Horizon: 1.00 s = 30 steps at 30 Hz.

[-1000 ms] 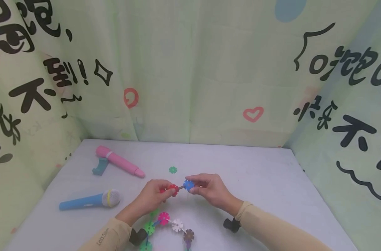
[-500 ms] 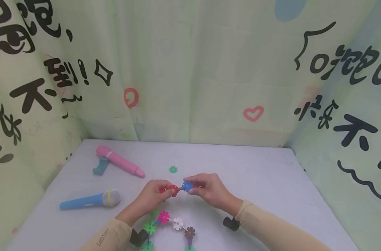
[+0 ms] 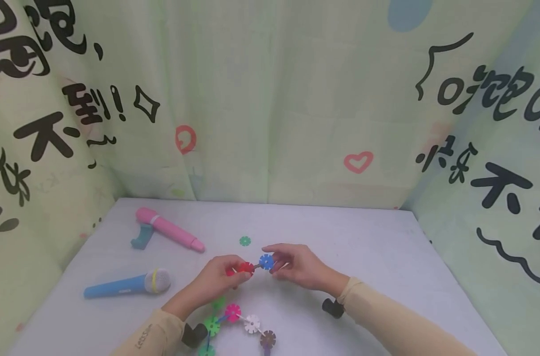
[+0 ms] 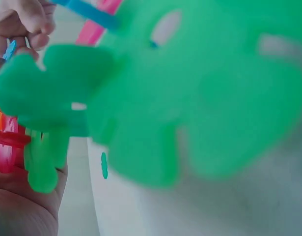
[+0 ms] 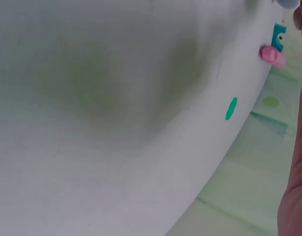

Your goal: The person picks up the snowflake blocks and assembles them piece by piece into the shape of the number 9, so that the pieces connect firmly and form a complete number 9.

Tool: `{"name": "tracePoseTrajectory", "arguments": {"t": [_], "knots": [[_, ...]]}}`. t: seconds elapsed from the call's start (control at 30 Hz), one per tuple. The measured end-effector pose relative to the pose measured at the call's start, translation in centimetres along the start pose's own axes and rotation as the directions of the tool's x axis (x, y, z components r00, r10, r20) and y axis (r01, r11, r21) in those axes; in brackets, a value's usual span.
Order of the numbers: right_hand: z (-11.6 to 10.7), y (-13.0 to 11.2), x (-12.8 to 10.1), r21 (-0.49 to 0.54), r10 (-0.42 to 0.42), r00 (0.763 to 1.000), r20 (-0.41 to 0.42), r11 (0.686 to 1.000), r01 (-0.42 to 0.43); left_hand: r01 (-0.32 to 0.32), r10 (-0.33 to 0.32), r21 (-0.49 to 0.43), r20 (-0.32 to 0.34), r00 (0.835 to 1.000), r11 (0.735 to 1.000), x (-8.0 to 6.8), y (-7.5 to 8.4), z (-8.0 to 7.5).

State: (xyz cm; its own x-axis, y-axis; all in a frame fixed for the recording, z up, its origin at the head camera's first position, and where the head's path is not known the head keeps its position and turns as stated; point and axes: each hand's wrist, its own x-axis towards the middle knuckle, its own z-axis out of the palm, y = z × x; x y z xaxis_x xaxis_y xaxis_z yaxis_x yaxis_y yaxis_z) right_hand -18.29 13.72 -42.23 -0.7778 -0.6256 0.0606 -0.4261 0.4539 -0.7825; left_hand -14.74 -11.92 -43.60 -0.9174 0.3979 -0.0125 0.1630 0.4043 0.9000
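The left hand (image 3: 216, 280) pinches a red disc (image 3: 245, 268) between thumb and fingertips, held just above the table (image 3: 385, 257). The right hand (image 3: 296, 267) faces it from the other side, its thumb and fingers curled round a blue disc (image 3: 266, 261). The two discs sit just beside each other, and whether they touch or are joined by a short link cannot be told from the head view.

Going by size from there: the table lies under both hands, and patterned curtains (image 3: 270, 99) stand behind and to either side. Left of the left hand, well apart, lies a blue microphone (image 3: 127, 284) with a pale head. Beyond it, further from the hand, lies a pink microphone (image 3: 169, 230) with a teal holder (image 3: 141, 236) touching its near side.

Below the left hand, close to the wrist, a chain (image 3: 238, 324) of flower-shaped discs in green, pink, white and brown hangs toward the person. The left wrist view is filled by a blurred green disc (image 4: 165, 98) of that chain.

Just beyond both hands, on the table, lies a lone green disc (image 3: 245, 241); it shows edge-on in the right wrist view (image 5: 231, 108).
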Motion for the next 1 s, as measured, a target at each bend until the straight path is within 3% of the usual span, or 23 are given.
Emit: {"name": "tracePoseTrajectory", "arguments": {"t": [0.27, 0.53, 0.7, 1.0], "knots": [[-0.1, 2.7, 4.5, -0.145, 0.126, 0.991, -0.052, 0.981, -0.132, 0.034, -0.034, -0.004, -0.004, 0.999, 0.999, -0.1, -0.2, -0.6], [1.5, 4.3, 8.8, -0.206, 0.173, 0.985, 0.009, 0.964, -0.167, 0.023, -0.024, -0.048, -0.004, 1.0, 0.999, -0.2, -0.3, -1.1], [2.4, 3.9, 9.4, -0.31, 0.201, 0.976, 0.086, 0.936, -0.166, 0.019, -0.02, -0.064, -0.006, 1.0, 0.998, -0.4, 0.0, -1.3], [2.7, 3.2, 9.1, -0.387, 0.189, 0.979, 0.081, 0.911, -0.144, 0.016, -0.016, -0.049, 0.01, 1.0, 0.999, -0.4, 0.0, -1.2]]}}
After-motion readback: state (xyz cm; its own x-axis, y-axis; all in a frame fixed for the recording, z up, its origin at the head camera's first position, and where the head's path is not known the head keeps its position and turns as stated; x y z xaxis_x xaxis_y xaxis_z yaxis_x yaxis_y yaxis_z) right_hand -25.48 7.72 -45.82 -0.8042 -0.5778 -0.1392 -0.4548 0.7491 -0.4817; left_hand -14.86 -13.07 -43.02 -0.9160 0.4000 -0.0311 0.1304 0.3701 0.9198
